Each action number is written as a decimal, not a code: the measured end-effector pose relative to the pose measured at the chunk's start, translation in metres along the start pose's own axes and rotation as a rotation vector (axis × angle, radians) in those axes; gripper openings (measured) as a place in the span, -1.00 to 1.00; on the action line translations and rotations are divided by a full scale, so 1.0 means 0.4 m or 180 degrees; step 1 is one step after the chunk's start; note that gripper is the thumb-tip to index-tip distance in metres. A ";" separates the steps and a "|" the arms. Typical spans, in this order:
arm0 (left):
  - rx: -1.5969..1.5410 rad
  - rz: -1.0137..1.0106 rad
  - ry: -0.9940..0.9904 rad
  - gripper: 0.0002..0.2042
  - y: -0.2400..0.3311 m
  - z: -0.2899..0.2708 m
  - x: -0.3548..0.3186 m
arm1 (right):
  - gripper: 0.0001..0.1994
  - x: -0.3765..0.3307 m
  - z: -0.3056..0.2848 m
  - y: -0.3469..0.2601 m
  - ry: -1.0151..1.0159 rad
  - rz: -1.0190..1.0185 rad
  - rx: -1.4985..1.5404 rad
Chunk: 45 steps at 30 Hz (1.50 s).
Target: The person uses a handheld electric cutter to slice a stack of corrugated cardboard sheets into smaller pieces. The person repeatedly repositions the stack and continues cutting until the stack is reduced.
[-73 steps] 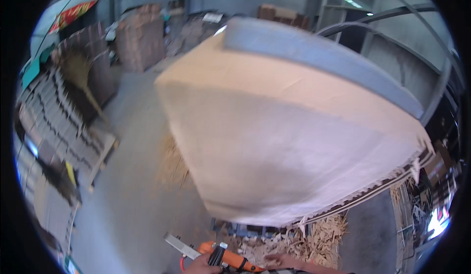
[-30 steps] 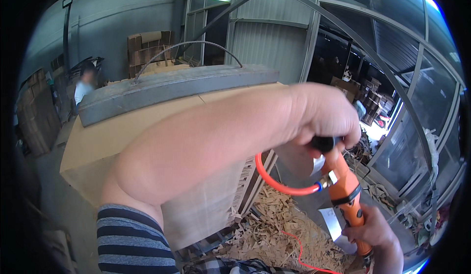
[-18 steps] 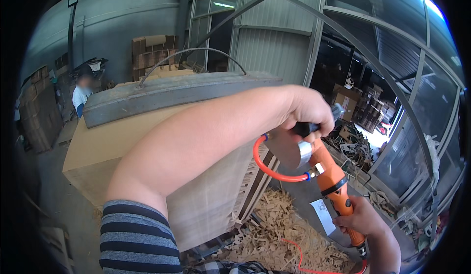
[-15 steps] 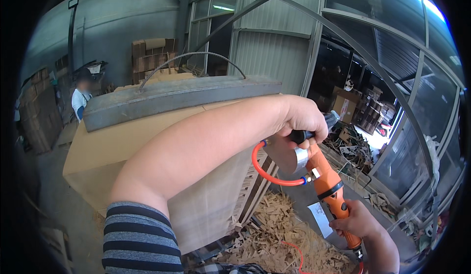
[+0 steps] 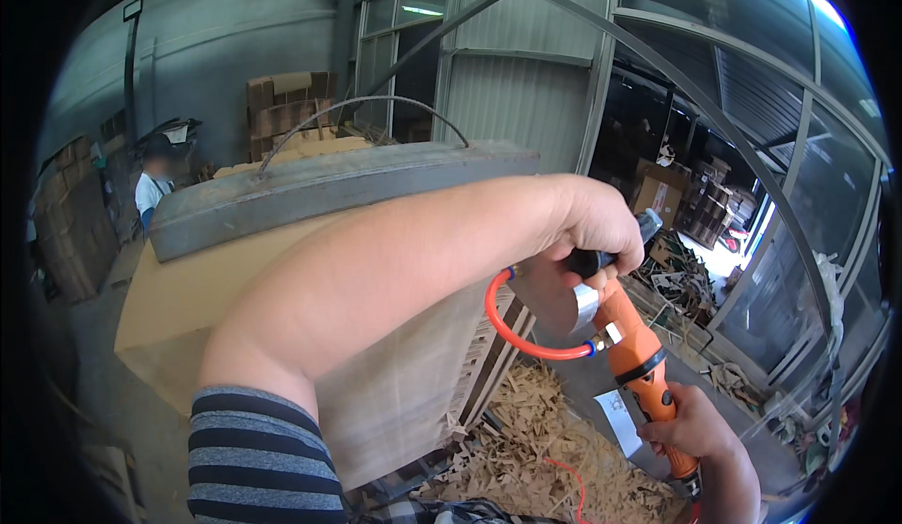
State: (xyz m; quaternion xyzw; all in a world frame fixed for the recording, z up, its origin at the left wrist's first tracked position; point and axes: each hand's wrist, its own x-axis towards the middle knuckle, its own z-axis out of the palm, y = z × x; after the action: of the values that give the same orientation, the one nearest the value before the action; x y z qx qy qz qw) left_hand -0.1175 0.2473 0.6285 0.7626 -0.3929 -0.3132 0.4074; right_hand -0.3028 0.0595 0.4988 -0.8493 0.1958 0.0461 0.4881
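Observation:
My left hand is closed around the black front grip of an orange power tool, with my striped-sleeved forearm crossing the view from the lower left. Below it, my right hand grips the tool's rear handle. An orange hose loop curls from the tool's head, and a flat metal blade hangs beside its body. The tool is held up to the right of a tall tan stack of boards.
A grey metal slab with a wire arc handle lies on top of the stack. Wood shavings cover the floor below. Another person stands at the far left among cardboard boxes. Metal shed walls and frames rise behind.
The view has swung up from the top of the stack to its side and the shed wall. Both hands keep hold of the orange tool, which has shifted slightly left.

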 end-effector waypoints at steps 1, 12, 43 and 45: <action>-0.0008 -0.0016 0.0007 -0.93 0.004 -0.002 0.005 | -0.73 0.000 0.001 -0.003 0.0011 -0.0007 0.0031; 0.0167 -0.0038 0.0004 -0.92 0.003 0.020 -0.002 | -0.70 -0.001 0.017 0.036 -0.0143 0.0009 0.0045; 0.0222 -0.0338 -0.0002 -0.89 -0.036 0.002 0.046 | -0.72 0.052 0.032 0.042 -0.0486 -0.0002 0.0066; 0.0242 -0.0358 0.0012 -0.89 -0.044 0.014 0.052 | -0.74 0.073 0.037 0.077 -0.0596 -0.0084 0.0255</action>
State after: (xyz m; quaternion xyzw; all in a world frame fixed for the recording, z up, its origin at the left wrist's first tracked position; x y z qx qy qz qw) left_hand -0.1056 0.2335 0.6074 0.7990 -0.3603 -0.3190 0.3606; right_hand -0.2859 0.0495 0.4581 -0.8236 0.1399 0.1109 0.5384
